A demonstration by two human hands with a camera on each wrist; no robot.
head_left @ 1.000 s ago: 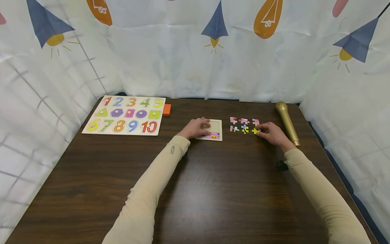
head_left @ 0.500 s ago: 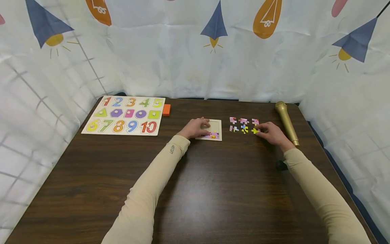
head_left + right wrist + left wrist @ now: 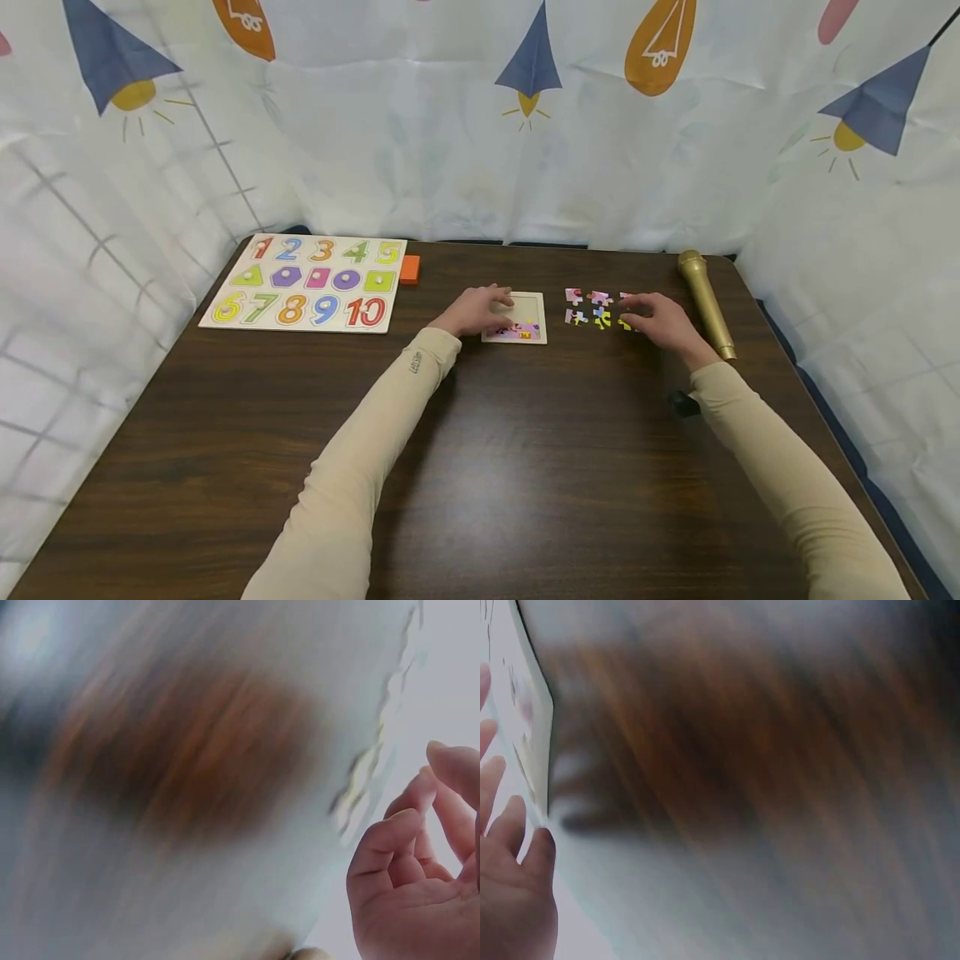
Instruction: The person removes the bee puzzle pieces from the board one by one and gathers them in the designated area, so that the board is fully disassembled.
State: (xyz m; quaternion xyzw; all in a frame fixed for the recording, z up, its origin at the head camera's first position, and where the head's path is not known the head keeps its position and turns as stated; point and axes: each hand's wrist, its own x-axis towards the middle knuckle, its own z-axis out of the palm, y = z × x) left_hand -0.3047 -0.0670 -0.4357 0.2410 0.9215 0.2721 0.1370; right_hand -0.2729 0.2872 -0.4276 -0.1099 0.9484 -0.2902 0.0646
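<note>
A small wooden jigsaw tray point(image 3: 530, 305) lies mid-table, with pink and yellow pieces point(image 3: 519, 332) set along its near side. My left hand point(image 3: 472, 312) rests at the tray's left edge, fingers spread and relaxed. In the left wrist view, the fingers of that hand point(image 3: 514, 889) are beside the tray point(image 3: 541, 735). To the tray's right, two short rows of loose jigsaw pieces point(image 3: 601, 297) lie flat. Over the right end of these rows is my right hand point(image 3: 667, 323), thumb and forefinger apart, partly covering a yellow piece point(image 3: 624, 324). Nothing shows between its fingers.
A number-and-shape board point(image 3: 307, 283) lies at the back left, an orange block point(image 3: 410, 270) against its right side. A gold microphone point(image 3: 707, 304) lies just beyond my right hand. A printed curtain point(image 3: 450, 150) surrounds the table's back and sides.
My right thumb and forefinger have parted and lifted from the yellow piece, which stays in its row. The left hand has shifted slightly left and up.
</note>
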